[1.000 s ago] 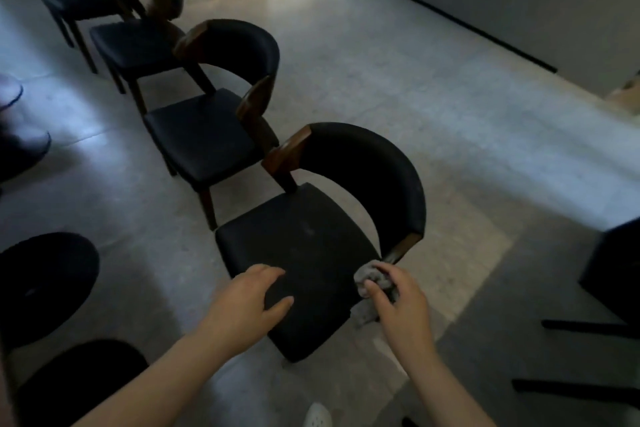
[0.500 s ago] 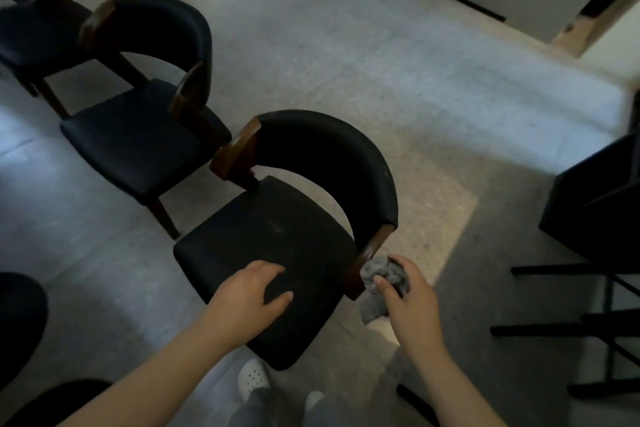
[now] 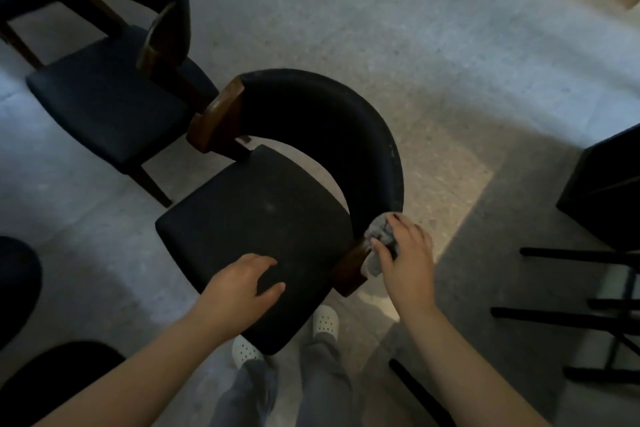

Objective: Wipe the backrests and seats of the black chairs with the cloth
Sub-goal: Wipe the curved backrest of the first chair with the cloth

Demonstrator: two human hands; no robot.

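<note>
Now, cloth [image 3: 380, 231] bunched under right hand [image 3: 405, 253] against backrest [image 3: 346, 135].

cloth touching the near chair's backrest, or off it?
Touching. The head view shows the cloth, gripped in the right hand, pressed against the lower right end of the backrest, with no gap visible between them.

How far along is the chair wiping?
Done: nothing provably; the near black padded seat shows pale smudges. In hand: the right hand holds a crumpled grey cloth against the right end of the curved black backrest, the left hand rests on the seat. Left: this seat and the second black chair.
</note>
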